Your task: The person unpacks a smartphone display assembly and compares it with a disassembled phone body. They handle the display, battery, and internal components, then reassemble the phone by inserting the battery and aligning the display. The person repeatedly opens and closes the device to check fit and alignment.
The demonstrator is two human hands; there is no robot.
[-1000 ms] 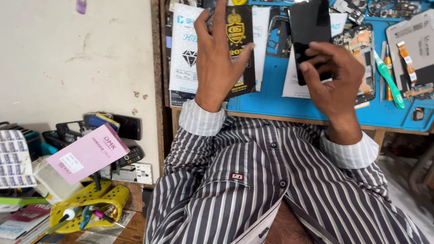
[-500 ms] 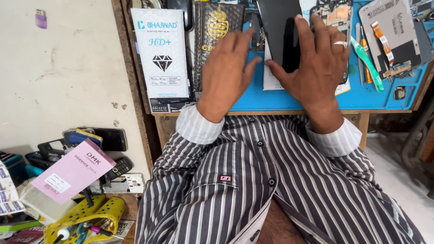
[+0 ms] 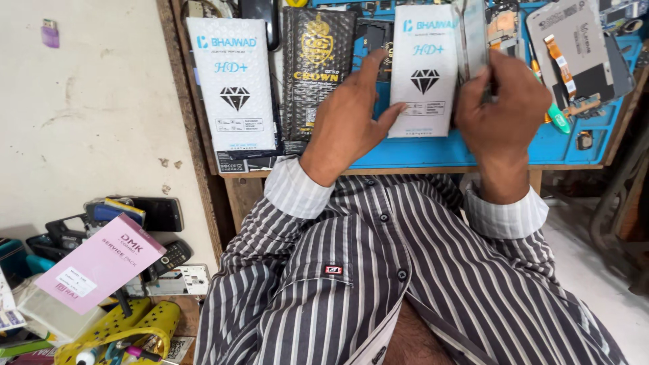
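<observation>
My left hand [image 3: 345,122] holds a flat white packet [image 3: 424,71] with a black diamond print by its left edge, thumb on the front and fingers along the side. My right hand [image 3: 503,101] is closed at the packet's right edge, around a thin panel [image 3: 473,34] that I see edge-on and that sticks up from the fingers. Both hands are raised over the blue work mat [image 3: 433,154] on the wooden bench. My striped shirt sleeves fill the lower part of the view.
A second white packet [image 3: 233,84] and a black-and-gold packet [image 3: 318,64] lie on the bench at left. An opened phone back with flex cables [image 3: 574,51] lies at right. Old phones [image 3: 159,213], a pink packet [image 3: 101,270] and a yellow tool holder [image 3: 115,331] clutter the lower left.
The white diamond packet has come up between my hands. The dark phone in my right hand has turned edge-on. The view has shifted left and both hands sit more to the right.
</observation>
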